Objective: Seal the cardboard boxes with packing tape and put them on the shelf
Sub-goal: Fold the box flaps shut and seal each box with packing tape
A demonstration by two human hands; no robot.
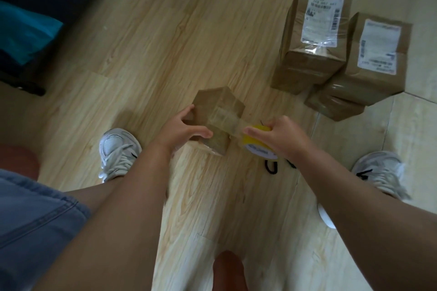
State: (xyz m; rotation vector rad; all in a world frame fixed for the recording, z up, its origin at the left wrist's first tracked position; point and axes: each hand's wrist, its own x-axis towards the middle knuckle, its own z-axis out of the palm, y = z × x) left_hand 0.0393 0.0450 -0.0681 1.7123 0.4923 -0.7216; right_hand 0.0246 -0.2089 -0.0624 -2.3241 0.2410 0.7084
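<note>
A small brown cardboard box (pixel 218 111) sits on the wooden floor between my feet, with clear tape across its top. My left hand (pixel 183 129) grips the box's near left side, thumb along the front. My right hand (pixel 279 136) holds a roll of packing tape (pixel 256 144) with a yellow core, just right of the box. A strip of clear tape stretches from the roll onto the box.
Two taller taped boxes with white labels (pixel 312 38) (pixel 373 59) stand at the right, with a flatter box (pixel 333 106) under the right one. A black-handled tool (pixel 272 166) lies under my right hand. Dark furniture and teal cloth (pixel 23 30) fill the upper left.
</note>
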